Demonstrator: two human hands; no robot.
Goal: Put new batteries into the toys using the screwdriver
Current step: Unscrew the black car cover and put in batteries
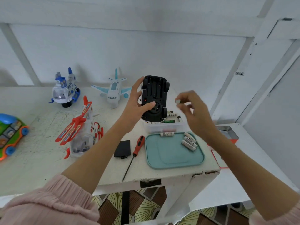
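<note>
Toy car, underside up and battery bay uncovered, sits raised above the counter in the left grip; the right grip pinches a battery beside it. Screwdriver lies between battery cover and teal tray.

— How many toys do you count?
— Five: two helicopters, one plane, one phone car, one black car.
— Batteries on the tray?
— Four. One screwdriver too.
</note>
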